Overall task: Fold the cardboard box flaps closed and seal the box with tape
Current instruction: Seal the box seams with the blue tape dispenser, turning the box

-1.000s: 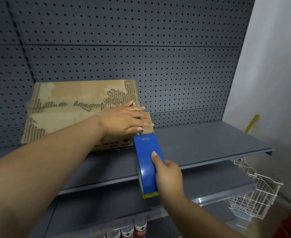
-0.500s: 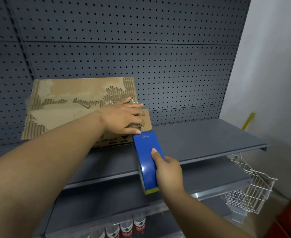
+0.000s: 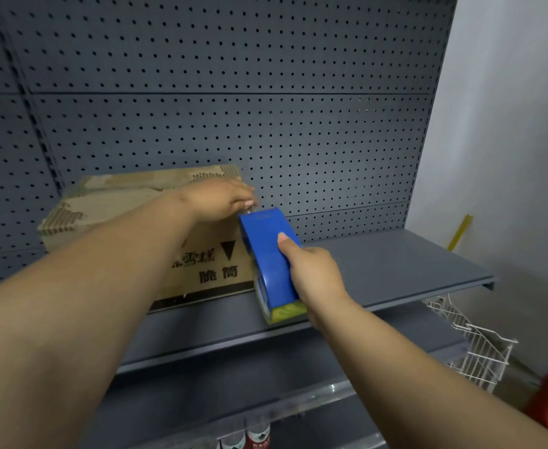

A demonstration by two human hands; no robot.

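A worn cardboard box [image 3: 110,202] with closed flaps sits on the grey shelf [image 3: 379,267], against the pegboard. Black printed characters show on its front face. My left hand [image 3: 220,197] rests on the box's top right corner, fingers bent over the edge there. My right hand [image 3: 311,277] grips a blue tape dispenser [image 3: 269,260], index finger stretched along its top. The dispenser's front end meets the box's top right corner just under my left fingers. A roll of clear tape shows at the dispenser's lower end.
A grey pegboard wall [image 3: 266,124] rises behind the shelf. A lower shelf [image 3: 266,367] juts out beneath, with bottles [image 3: 256,437] below it. A white wire basket [image 3: 473,348] hangs at the right end. A yellow stick [image 3: 458,233] leans by the white wall.
The view has dropped, so the box's front face now shows. My left hand slid to the box's right edge and its fingers bent. The dispenser tilted up toward the corner.
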